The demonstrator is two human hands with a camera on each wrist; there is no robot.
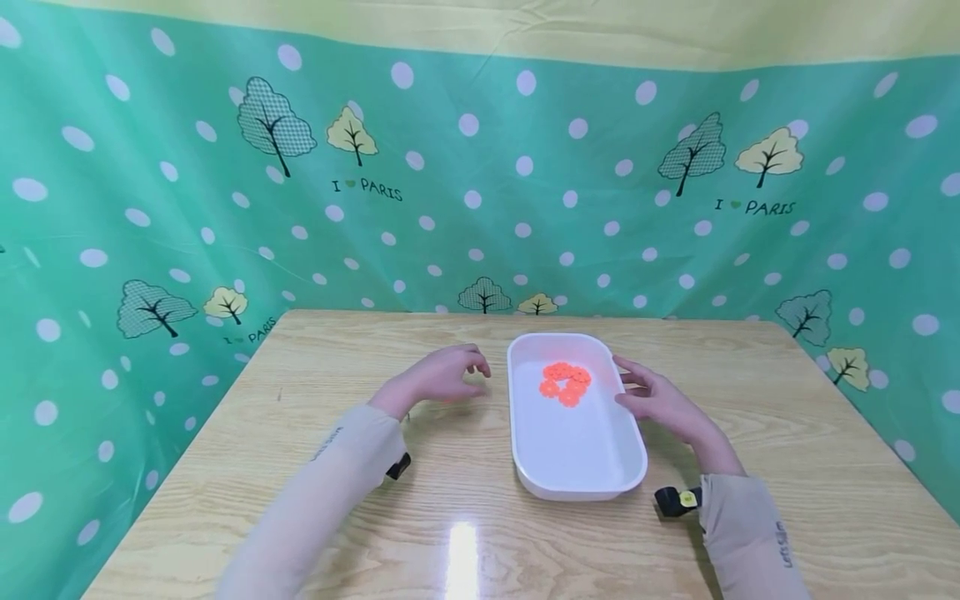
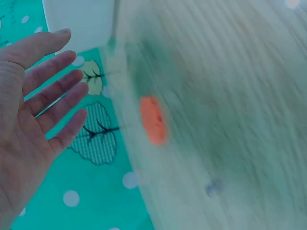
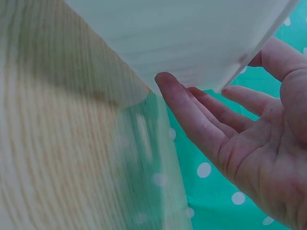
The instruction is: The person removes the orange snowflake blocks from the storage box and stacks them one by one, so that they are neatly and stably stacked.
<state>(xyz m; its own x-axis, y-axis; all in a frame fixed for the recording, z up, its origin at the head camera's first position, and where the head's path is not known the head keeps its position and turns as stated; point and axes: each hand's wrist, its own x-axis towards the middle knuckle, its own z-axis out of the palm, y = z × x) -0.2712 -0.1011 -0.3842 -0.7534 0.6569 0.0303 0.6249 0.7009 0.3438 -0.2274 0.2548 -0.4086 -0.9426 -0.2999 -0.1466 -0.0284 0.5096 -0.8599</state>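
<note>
A white plastic basin (image 1: 577, 450) with rounded corners stands on the table, holding several flat orange pieces with scalloped edges (image 1: 570, 392). My right hand (image 1: 667, 408) holds the basin's right rim, thumb at the rim and fingers against the outer wall; in the right wrist view its fingers (image 3: 206, 120) reach along the pale wall. To the left of the basin, my left hand (image 1: 442, 373) hovers with loosely bent fingers and nothing in them. Below it on the tabletop lies an orange piece (image 2: 153, 120), mostly hidden by that hand in the head view.
The wooden table (image 1: 300, 467) has a light reflection near its front edge. A green dotted cloth (image 1: 450, 167) with printed trees hangs behind and at both sides. Black wrist cameras (image 1: 677, 502) sit below each forearm.
</note>
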